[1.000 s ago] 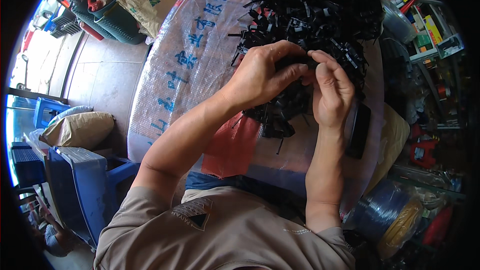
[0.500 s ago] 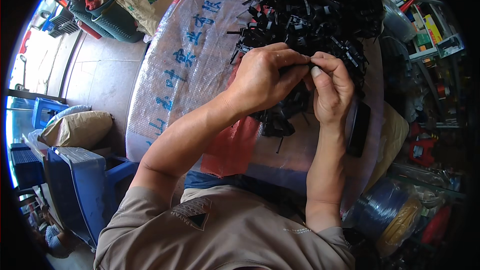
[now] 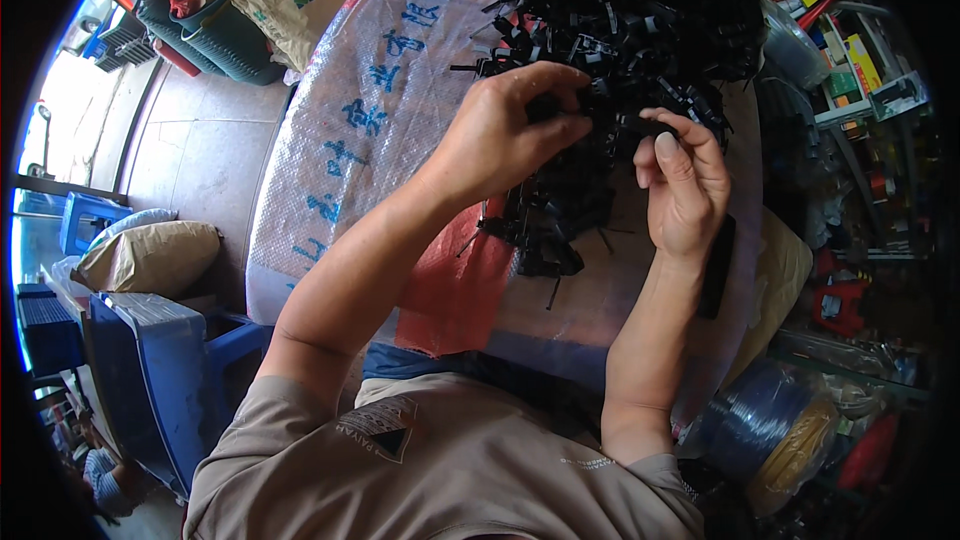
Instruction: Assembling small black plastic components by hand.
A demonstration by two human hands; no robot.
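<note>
A large heap of black plastic parts [image 3: 640, 15], some with metallic bits, lies on the white woven sheet [image 3: 330, 140] in front of me. Over its near left side, my left hand [image 3: 510, 125] is closed with thumb and fingers curled round a small black part, mostly hidden by the fingers. To the right, my right hand [image 3: 690, 180] pinches a short dark piece [image 3: 632, 126] between thumb and fingers. A gap separates the two hands. Below them, several black parts [image 3: 550, 250] lie at the heap's near edge, beside a strip of red material [image 3: 455, 290].
A dark flat object [image 3: 717, 265] lies right of my right forearm. Blue stools [image 3: 160, 380] and a tan sack [image 3: 160, 255] stand left. Dark green bins [image 3: 230, 45] are at the far left. Shelves of goods [image 3: 860, 90] and a wrapped blue coil [image 3: 770, 430] line the right.
My hands were together at one small black piece and have moved apart, the left slightly left and up, the right rightward and down. A dark piece now shows in the right fingers.
</note>
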